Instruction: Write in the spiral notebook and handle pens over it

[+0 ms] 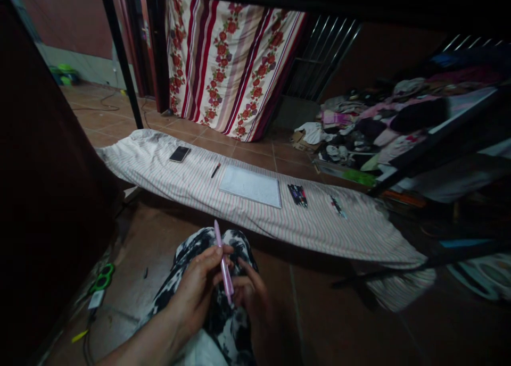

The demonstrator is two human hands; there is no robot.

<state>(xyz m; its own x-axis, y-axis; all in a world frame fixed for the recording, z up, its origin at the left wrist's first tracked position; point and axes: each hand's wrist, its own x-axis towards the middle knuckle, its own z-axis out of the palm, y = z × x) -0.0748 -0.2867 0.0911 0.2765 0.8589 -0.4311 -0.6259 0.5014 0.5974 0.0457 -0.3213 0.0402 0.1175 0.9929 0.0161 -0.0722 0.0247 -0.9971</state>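
Left hand [199, 275] closed on a pink pen [225, 273], barrel pinched between thumb and fingers; pen stands tilted, one end up and away toward the surface ahead, the other down toward the right hand [253, 294]; right hand has its fingers partly curled just beside the pen's lower end; whether they touch or grip it, cannot tell.

Pen position: above the lap, over black-and-white patterned trousers [239, 243], well apart from the cloth surface in front.

Ahead, a long low surface under a striped cloth [179, 182]; on it, left to right: a dark phone [180, 154], lying flat; a single dark pen [216, 170] with a reddish end, near the left edge of a spiral notebook [251, 186]; the notebook lies flat, its page pale, spiral along the right edge; right of it, a cluster of pens [297, 196], side by side; farther right, a smaller group of slim items [338, 206], too small to identify.

Outward: tiled floor [275, 273]; on it at left, a green-and-black object [102, 277] near a cable; beyond the cloth, a floral striped curtain [223, 63]; at right, a heap of clothes [379, 121] in dim light.
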